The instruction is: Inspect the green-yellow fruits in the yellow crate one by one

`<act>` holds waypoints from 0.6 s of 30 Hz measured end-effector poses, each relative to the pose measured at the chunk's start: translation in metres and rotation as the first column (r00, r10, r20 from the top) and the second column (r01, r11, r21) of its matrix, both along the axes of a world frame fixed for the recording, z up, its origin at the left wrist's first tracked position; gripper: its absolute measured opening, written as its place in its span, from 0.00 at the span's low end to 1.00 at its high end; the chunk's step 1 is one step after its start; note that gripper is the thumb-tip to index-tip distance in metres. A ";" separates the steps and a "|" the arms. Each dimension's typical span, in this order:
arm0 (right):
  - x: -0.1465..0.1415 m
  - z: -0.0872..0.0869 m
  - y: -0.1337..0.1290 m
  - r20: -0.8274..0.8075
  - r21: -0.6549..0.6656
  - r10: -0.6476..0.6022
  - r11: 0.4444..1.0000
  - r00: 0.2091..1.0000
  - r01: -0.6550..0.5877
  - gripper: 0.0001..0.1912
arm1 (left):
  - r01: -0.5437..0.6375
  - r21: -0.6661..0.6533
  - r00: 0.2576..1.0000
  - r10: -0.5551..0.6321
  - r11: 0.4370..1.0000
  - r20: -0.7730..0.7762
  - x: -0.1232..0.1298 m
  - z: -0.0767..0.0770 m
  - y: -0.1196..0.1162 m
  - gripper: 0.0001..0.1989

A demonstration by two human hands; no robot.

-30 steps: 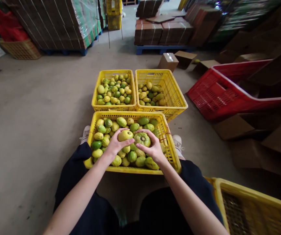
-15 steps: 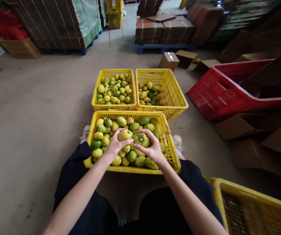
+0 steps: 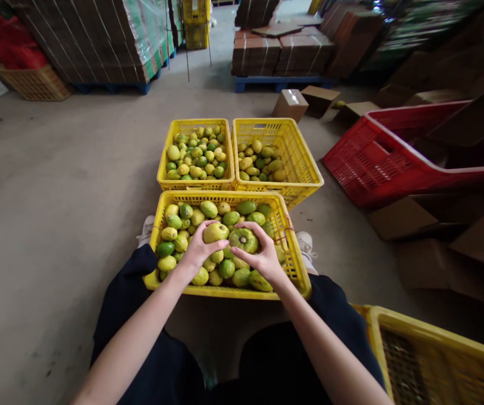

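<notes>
Holds a yellow fruit [image 3: 215,232] in the left hand [image 3: 197,248], with fingers [image 3: 202,229] closed around it, and a ribbed green fruit [image 3: 244,241] in the right hand [image 3: 266,259], likewise gripped. Holds both above the front crate [image 3: 225,292], yellow and loaded with green and yellow fruits [image 3: 227,268], just beside each other; cannot tell whether touching. Cannot read any lettering on the brown strapped stack [image 3: 81,42] at far left or the small taped carton [image 3: 289,106] ahead, for blur and dimness. Works over a grey floor [image 3: 65,197], scuffed and dotted with dark spots. Faces a rear left crate [image 3: 195,184] well filled with fruit and, beside it, a rear right crate [image 3: 299,154] only partly filled. Looks into a dim storage space, with brown cartons [image 3: 282,54] on a blue pallet [image 3: 263,84] at the back, a red crate [image 3: 364,163] to the right near loose cardboard [image 3: 406,219], and another yellow crate [image 3: 457,360] at lower right.
</notes>
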State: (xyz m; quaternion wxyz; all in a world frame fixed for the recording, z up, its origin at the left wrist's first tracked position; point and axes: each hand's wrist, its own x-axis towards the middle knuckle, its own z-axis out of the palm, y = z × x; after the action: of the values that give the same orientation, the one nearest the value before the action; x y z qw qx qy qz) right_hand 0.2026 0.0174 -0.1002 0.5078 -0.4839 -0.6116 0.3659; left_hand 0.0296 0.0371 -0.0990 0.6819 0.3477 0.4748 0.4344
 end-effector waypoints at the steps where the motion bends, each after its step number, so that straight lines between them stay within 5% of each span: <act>1: 0.000 0.000 0.000 0.002 0.004 0.000 1.000 1.000 0.000 0.21 | -0.002 0.006 1.000 0.002 1.000 -0.006 0.000 0.000 0.000 0.28; 9: 0.000 -0.001 0.000 0.124 0.212 -0.010 0.977 0.992 -0.016 0.21 | 0.001 0.029 1.000 -0.001 1.000 -0.013 0.001 0.001 -0.001 0.30; 18: 0.001 0.008 -0.006 0.118 0.276 -0.036 0.961 0.992 0.002 0.20 | 0.090 0.183 0.995 -0.081 0.979 -0.059 -0.002 0.005 -0.004 0.29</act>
State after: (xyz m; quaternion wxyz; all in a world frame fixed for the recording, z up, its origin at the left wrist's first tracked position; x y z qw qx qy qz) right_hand 0.2039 0.0110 -0.0919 0.5351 -0.4360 -0.6818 0.2422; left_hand 0.0278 0.0334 -0.0938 0.6523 0.4408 0.4340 0.4380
